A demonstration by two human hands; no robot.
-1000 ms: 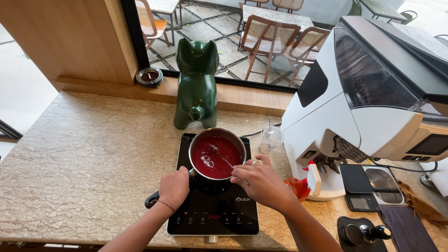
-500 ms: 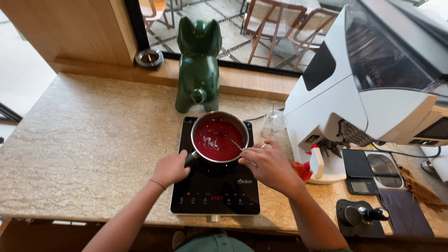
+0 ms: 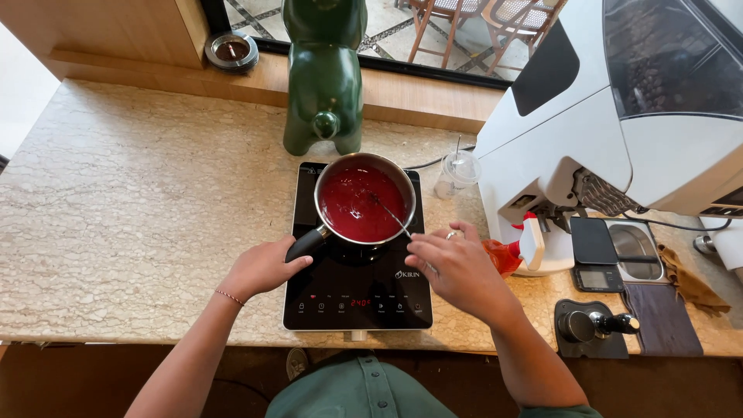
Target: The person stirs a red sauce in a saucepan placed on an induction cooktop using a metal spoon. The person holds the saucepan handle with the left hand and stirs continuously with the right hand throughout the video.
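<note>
At the far left we see bare stretches of the pale stone tabletop point(image 3: 116, 209), with a small round metal dish point(image 3: 232, 50) on the wooden ledge behind it. Our left hand point(image 3: 259, 269) comes next, its fingers wrapped around the black handle point(image 3: 307, 242) of the saucepan point(image 3: 365, 198). The saucepan sits on the black induction cooktop point(image 3: 356, 255) and is filled with a red sauce point(image 3: 357, 205); a green animal figure point(image 3: 325, 77) stands just behind it. Our right hand point(image 3: 457, 271) hovers over the cooktop's right edge, fingers pinched on a thin metal spoon point(image 3: 391, 217) whose end dips into the sauce. Further right stand a clear lidded cup point(image 3: 458, 172), a red and white spray bottle point(image 3: 518, 249), a large white machine point(image 3: 619, 116), a small black scale point(image 3: 594, 251) and a tamper point(image 3: 592, 325) on its mat.
</note>
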